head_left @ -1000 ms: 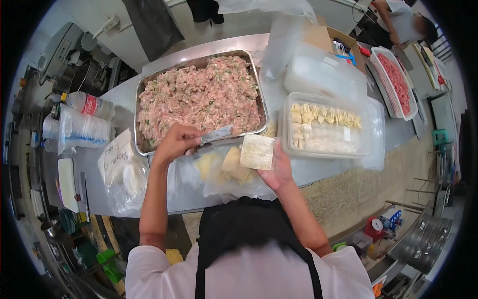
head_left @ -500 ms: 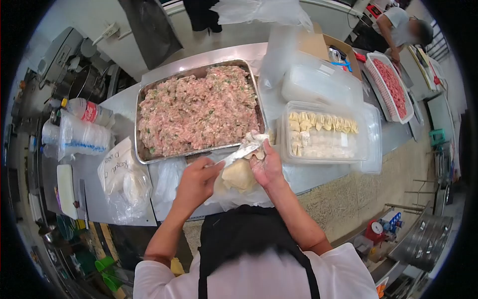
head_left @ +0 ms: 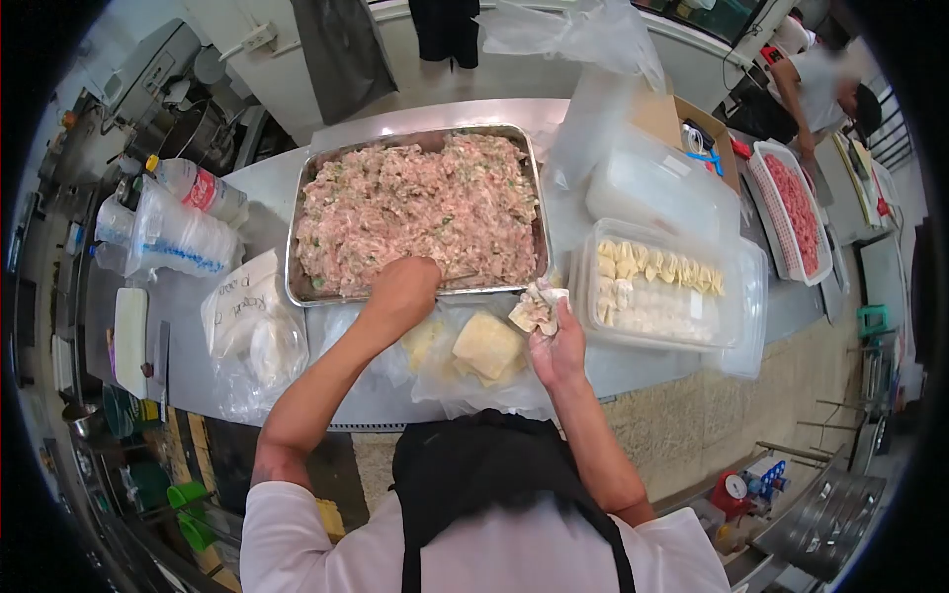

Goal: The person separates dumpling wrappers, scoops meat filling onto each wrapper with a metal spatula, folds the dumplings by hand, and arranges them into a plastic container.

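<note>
Just beyond the left fingers, one rectangular metal tray (head_left: 542,212) holds a coarse, pink, green-flecked heap of minced meat (head_left: 415,212). The left hand (head_left: 407,287) curls closed around one thin blade (head_left: 460,278), seen edge-on. Between both hands' fingers, nearer the body, one smooth, yellowish, squarish wrapper stack (head_left: 491,346) lies on crinkled plastic (head_left: 450,385). The right hand (head_left: 560,354) pinches one soft, crumpled wrapper (head_left: 539,309), meat-smeared, at its fingertips. Right of these, one clear plastic box (head_left: 643,336) holds folded dumplings (head_left: 657,262), too small to count.

Red-labelled bottle (head_left: 203,190) beside clear bag (head_left: 183,245); red dial scale (head_left: 733,490) lower right.
</note>
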Demonstrator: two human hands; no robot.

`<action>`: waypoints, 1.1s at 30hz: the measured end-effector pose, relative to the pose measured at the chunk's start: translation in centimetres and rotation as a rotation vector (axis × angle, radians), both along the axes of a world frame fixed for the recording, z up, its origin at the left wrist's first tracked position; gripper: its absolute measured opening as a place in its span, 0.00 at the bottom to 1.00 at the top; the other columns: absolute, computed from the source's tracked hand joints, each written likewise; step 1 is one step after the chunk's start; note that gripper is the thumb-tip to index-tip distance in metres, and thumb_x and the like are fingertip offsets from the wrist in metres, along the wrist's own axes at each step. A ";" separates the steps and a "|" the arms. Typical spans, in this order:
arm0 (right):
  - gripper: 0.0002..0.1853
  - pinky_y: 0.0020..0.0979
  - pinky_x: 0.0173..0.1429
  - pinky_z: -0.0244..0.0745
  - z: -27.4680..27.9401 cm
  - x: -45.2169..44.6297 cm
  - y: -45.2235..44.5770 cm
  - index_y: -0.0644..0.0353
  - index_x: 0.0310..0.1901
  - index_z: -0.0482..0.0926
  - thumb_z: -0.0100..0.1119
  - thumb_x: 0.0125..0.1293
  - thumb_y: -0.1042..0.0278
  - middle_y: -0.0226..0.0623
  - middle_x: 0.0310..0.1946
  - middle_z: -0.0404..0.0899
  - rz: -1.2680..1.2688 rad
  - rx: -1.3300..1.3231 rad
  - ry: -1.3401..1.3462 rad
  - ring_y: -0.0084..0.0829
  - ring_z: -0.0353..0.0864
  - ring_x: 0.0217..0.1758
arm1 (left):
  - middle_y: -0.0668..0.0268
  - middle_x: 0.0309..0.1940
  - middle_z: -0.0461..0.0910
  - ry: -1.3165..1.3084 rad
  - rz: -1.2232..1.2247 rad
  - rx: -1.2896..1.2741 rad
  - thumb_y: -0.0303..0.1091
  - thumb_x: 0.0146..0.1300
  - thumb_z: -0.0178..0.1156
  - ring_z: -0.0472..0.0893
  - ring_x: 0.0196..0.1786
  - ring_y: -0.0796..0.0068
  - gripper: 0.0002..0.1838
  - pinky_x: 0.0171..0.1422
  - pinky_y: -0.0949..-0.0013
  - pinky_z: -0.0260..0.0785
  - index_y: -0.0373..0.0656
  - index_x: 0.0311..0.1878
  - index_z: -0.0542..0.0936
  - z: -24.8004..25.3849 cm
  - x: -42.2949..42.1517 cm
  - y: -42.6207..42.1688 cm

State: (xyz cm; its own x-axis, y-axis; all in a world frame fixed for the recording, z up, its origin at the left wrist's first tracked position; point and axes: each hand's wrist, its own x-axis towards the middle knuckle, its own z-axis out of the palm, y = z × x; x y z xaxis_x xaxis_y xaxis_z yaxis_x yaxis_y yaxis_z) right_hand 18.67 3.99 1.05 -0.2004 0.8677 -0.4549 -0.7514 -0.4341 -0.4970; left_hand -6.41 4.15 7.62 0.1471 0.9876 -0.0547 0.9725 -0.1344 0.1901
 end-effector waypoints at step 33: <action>0.25 0.48 0.77 0.62 1.0 -1.9 0.8 0.68 0.69 0.67 0.38 0.82 0.56 0.48 0.65 0.73 -0.025 -0.147 0.307 0.44 0.72 0.68 | 0.63 0.32 0.82 -1.026 0.064 -0.221 0.14 0.54 0.61 0.78 0.27 0.70 0.21 0.34 0.66 0.70 0.44 0.49 0.88 -1.2 -1.2 -3.5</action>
State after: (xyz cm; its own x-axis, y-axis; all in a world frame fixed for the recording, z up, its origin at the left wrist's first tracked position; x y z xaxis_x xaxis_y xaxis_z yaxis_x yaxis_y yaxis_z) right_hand 16.77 4.75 2.10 -0.3271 0.8037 -0.4971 -0.8674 -0.4640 -0.1794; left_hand -7.60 0.64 6.41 0.1731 0.9784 -0.1131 0.3353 0.0494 0.9408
